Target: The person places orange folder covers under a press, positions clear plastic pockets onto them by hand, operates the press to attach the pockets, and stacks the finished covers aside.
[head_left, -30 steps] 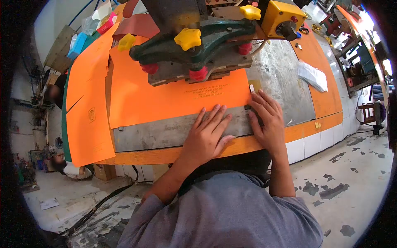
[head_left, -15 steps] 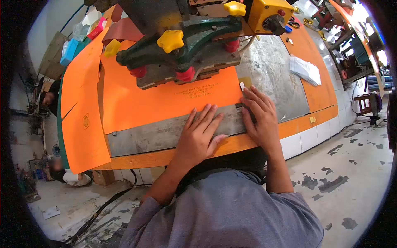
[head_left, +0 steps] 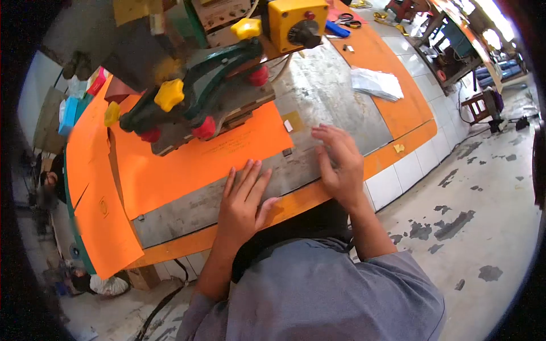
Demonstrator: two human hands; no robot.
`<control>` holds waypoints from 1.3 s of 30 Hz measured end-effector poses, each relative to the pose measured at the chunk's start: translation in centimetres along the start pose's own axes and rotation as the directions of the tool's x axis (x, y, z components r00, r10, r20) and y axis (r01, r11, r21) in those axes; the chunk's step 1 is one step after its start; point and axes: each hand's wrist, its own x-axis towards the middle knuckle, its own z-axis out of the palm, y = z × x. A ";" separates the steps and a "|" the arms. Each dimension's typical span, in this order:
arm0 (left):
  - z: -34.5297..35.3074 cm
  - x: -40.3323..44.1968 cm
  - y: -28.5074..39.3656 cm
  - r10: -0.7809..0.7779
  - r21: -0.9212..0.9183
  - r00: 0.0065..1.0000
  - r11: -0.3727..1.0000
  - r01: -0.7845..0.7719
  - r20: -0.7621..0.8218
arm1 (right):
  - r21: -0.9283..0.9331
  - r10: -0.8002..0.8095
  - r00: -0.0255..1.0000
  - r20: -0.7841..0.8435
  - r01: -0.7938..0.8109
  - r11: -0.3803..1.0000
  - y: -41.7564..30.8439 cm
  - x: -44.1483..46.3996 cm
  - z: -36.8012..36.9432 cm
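the orange sheet (head_left: 170, 184) lies flat on the grey metal plate (head_left: 335, 85) of the worktop (head_left: 375, 162), its far part under the press head (head_left: 219, 85); the left grip (head_left: 241, 202) is palm down at the sheet's near edge, right of its middle, fingers spread slightly apart rather than clamped; their tips reach that edge, though whether they press on the sheet i cannot tell; its thumb points right, away from the sheet; the right grip (head_left: 341, 166) is off the sheet, to the right of its near right corner, thumb and bent fingers apart over the plate; whether it touches the metal i cannot tell; a small dark block (head_left: 286, 152) sits at that corner, and a small white piece (head_left: 288, 125) lies by the sheet's right edge, both left of the right grip; faint printed lines (head_left: 230, 146) cross the sheet between press head and left grip; a second orange sheet (head_left: 94, 227) lies farther left, well apart from both grips; a white packet (head_left: 378, 84) lies far right, beyond the right grip
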 end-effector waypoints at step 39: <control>0.2 -1.8 1.8 0.406 -0.278 0.885 0.844 -0.459 -0.229 | -0.412 0.094 0.981 -0.171 -0.158 0.897 16.1 8.4 -13.1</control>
